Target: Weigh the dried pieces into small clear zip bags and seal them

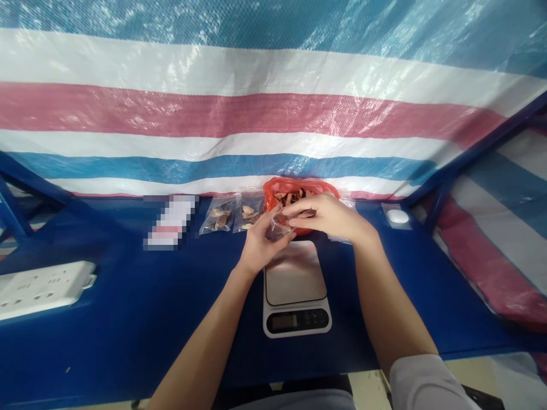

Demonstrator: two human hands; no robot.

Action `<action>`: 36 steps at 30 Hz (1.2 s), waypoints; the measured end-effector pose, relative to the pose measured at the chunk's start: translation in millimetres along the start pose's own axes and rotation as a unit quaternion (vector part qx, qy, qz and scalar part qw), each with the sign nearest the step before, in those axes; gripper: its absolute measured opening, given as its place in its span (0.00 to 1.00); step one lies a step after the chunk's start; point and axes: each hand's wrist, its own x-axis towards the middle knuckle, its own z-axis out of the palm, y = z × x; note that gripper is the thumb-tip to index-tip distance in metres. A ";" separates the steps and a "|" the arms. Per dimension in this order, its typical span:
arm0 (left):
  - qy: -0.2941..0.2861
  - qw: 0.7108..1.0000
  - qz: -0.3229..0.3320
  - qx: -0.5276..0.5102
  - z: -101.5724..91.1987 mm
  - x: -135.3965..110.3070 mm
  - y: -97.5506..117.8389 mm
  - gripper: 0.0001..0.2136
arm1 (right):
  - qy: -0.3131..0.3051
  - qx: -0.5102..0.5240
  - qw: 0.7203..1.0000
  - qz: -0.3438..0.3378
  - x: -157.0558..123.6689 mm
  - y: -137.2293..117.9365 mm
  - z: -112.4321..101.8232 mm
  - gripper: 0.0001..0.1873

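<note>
as the left hand (258,246) grips a clear bag (277,230), the right hand's (327,215) grip unclear, the scale's (296,279) print blurs.

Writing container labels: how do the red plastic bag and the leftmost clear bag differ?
Colour: the red plastic bag is tinted; the leftmost clear bag is see-through.
Size: the red one looks bigger, the clear one smaller.
Pose: the red one gapes open with a crumpled rim; the clear one lies flat.
Shared: both contain brownish pieces and rest on the blue table.
</note>
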 end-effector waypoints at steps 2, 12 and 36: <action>0.008 1.000 -0.003 -0.004 -1.5 0.8 1.1 0.27 | 0.021 0.011 1.000 0.001 -2.2 7.2 -5.1 0.14; 0.036 0.999 -0.009 -0.010 -4.6 1.6 -0.6 0.27 | 0.061 -0.122 0.989 0.061 9.9 52.1 0.4 0.13; 0.022 0.999 0.010 -0.024 -1.3 1.4 -1.6 0.26 | 0.029 -0.279 0.945 0.165 31.5 72.5 38.9 0.16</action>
